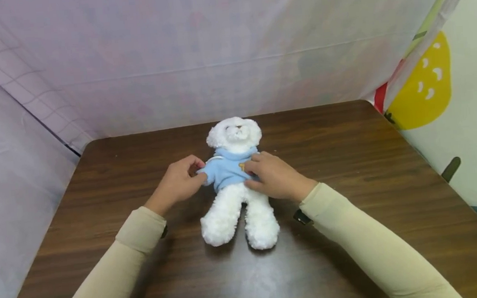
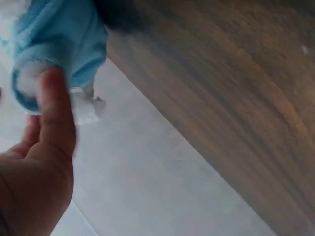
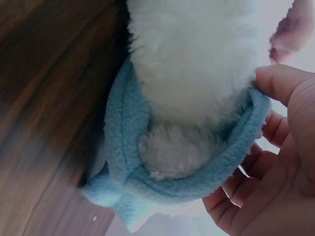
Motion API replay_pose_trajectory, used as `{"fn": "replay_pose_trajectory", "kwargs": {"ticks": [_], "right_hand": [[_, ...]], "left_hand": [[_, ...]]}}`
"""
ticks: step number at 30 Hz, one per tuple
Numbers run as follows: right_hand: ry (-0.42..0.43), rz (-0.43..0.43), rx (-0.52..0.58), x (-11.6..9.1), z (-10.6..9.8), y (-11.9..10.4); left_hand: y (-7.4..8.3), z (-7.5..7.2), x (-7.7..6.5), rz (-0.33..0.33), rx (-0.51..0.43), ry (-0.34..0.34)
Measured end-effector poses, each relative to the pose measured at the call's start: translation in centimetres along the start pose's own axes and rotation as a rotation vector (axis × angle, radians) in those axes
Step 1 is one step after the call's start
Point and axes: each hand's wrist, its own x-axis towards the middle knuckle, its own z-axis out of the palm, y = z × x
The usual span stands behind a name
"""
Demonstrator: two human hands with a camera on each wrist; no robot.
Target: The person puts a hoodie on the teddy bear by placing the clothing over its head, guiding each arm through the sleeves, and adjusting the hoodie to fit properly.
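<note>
A white plush bear (image 1: pixel 226 210) lies on its back on the table, dressed in a light blue sweater (image 1: pixel 227 170). My left hand (image 1: pixel 179 178) pinches the sweater's sleeve end; in the left wrist view the thumb lies at the cuff (image 2: pixel 23 101), where white fur shows inside. Over the sweater's other side, my right hand (image 1: pixel 278 176) holds the lower hem (image 3: pixel 197 189) between thumb and fingers. Within that hem, a rounded white furry part (image 3: pixel 177 150) shows beside the bear's white body fur (image 3: pixel 197 54). The bear's arm on the right-hand side is hidden in the head view.
Underneath is a dark brown wood-grain table (image 1: pixel 346 150) with rounded far corners. A pale cloth sheet (image 1: pixel 174 56) hangs along its back edge. To the right stands a white wall panel with a yellow printed shape (image 1: pixel 425 85).
</note>
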Motion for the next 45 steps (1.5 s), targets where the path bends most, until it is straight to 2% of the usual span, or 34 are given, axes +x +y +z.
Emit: {"fn": "replay_pose_trajectory", "kwargs": {"ticks": [5, 8, 11, 15, 17, 18, 21, 24, 28, 32, 36, 39, 41, 45], "right_hand": [[-0.001, 0.007, -0.013, 0.3, 0.0, -0.4], [-0.009, 0.019, -0.015, 0.4, 0.1, -0.5], [-0.014, 0.022, 0.006, 0.4, 0.2, -0.5], [-0.015, -0.002, 0.087, 0.3, -0.1, 0.0], [-0.011, -0.014, 0.141, 0.3, -0.3, 0.4], [-0.001, -0.012, 0.166, 0.2, -0.4, 0.6], [0.057, 0.021, 0.194, -0.1, -1.0, 1.2], [0.096, 0.14, 0.175, -0.5, -1.8, 1.8], [0.047, 0.274, 0.166, -0.6, -1.8, 2.1], [0.01, 0.301, 0.224, -0.6, -1.1, 2.2], [0.046, 0.314, 0.32, -0.9, -1.2, 2.4], [0.075, 0.339, 0.335, -1.2, -1.4, 2.7], [0.056, 0.375, 0.326, -1.3, -1.5, 2.8], [-0.042, 0.428, 0.319, -1.4, -1.5, 2.7]], "left_hand": [[-0.3, 0.7, -0.2, 0.088, 0.054, 0.021], [-0.6, 1.0, -0.3, 0.097, 0.088, 0.036], [-0.6, 1.6, -0.4, 0.121, 0.179, 0.065], [0.6, 2.6, -0.3, 0.275, 0.314, 0.122], [1.4, 3.0, -0.1, 0.353, 0.337, 0.108], [1.7, 3.1, 0.1, 0.372, 0.338, 0.087], [2.3, 3.3, 0.5, 0.35, 0.334, 0.017], [2.0, 3.2, 0.6, 0.278, 0.302, -0.016], [1.7, 3.3, 0.4, 0.2, 0.24, -0.046], [1.8, 3.3, 0.2, 0.162, 0.222, -0.084], [2.0, 3.2, 0.0, 0.174, 0.206, -0.122], [2.1, 3.2, -0.2, 0.213, 0.213, -0.144], [2.1, 3.2, -0.2, 0.242, 0.229, -0.145], [2.0, 3.1, -0.1, 0.267, 0.272, -0.126]]}}
